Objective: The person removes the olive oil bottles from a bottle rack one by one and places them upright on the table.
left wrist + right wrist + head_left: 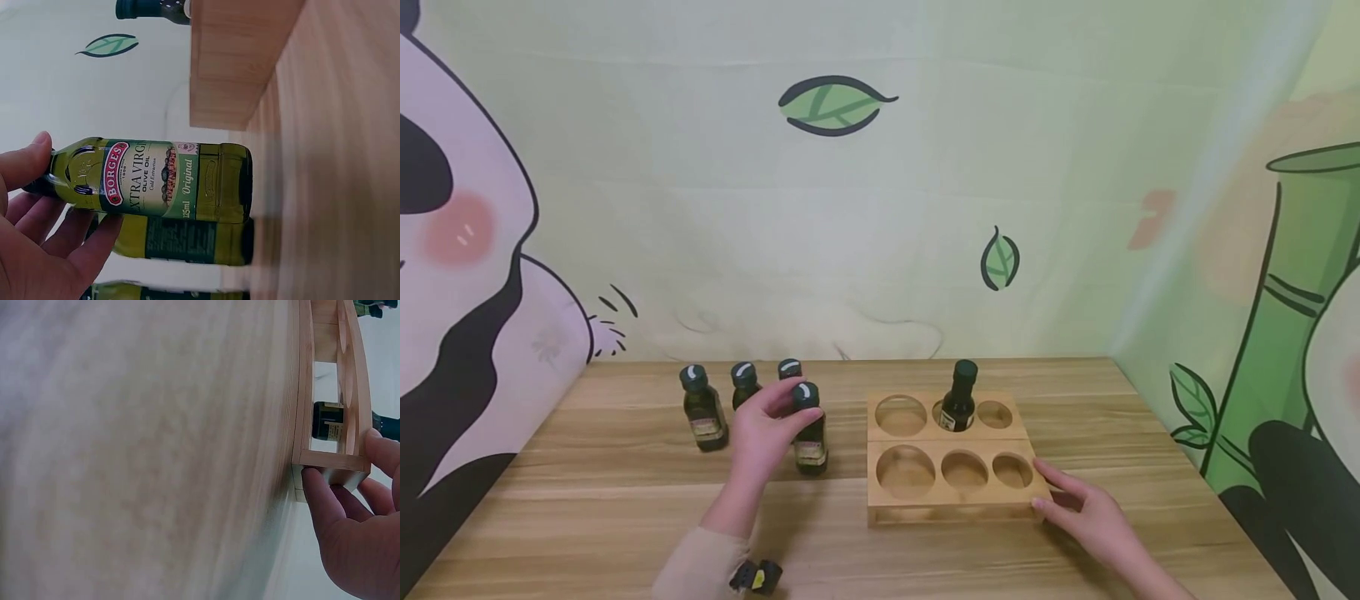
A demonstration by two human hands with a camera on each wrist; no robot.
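Observation:
My left hand [758, 437] pinches the dark green cap and neck of an olive oil bottle [811, 454], which stands upright left of the wooden rack. Its Borges label [150, 175] faces the left wrist camera. Whether its base touches the table, I cannot tell. At the rack's right front corner, my right hand [1093, 517] grips the wooden rack [951, 440] by its end, thumb and fingers against the wood. The rack has two rows of round holes of differing size. A slim dark bottle [959, 400] stands in the back row's middle hole.
More olive oil bottles stand behind and left of my left hand: one at the left [705, 421], one in the middle [745, 383], and one [789, 368] partly hidden by my fingers. The wooden table [625, 467] ends at a printed cloth backdrop [715, 208].

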